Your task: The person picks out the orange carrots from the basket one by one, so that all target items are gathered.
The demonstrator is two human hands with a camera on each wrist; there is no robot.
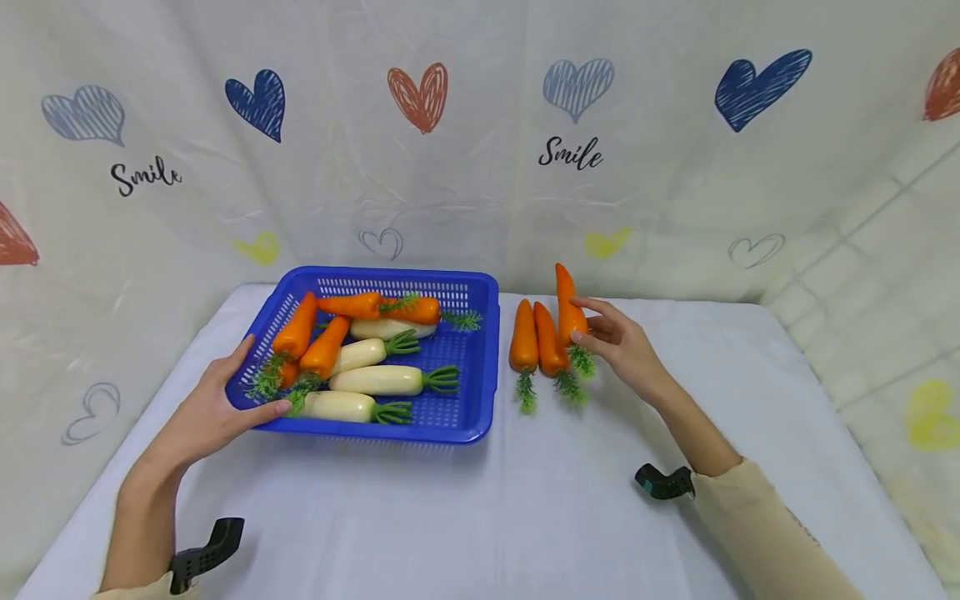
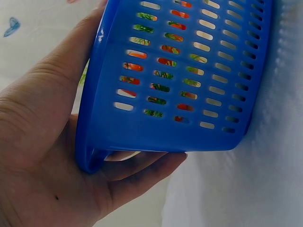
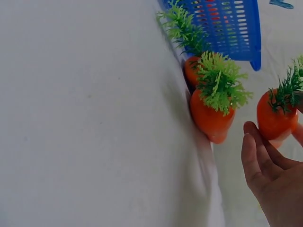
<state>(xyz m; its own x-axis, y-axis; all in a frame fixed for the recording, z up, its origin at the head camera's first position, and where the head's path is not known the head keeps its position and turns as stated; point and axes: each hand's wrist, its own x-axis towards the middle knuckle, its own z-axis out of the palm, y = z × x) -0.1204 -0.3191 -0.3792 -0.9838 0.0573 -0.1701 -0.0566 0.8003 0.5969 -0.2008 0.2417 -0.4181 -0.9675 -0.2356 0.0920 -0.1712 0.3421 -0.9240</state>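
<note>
A blue plastic basket [image 1: 491, 375] stands on the left of the table, holding several carrots [image 1: 326, 347] and several white radishes [image 1: 378, 380], all with green tops. My left hand [image 1: 213, 408] grips its left rim, thumb over the front corner; the left wrist view shows fingers beneath the rim along the basket's wall [image 2: 165, 137]. To the right of the basket, my right hand [image 1: 622, 342] pinches a carrot [image 1: 567, 302] near its leafy end. In the right wrist view that carrot [image 3: 273, 116] is apart from the other two. These two carrots [image 1: 523, 337] lie side by side between basket and hand.
White cloth covers the table [image 1: 570, 508]. Behind it hangs a pale curtain [image 1: 495, 192] printed with hearts and the word "Smile". A black wrist mount [image 1: 663, 482] sits at the right sleeve, another mount [image 1: 207, 554] at the left.
</note>
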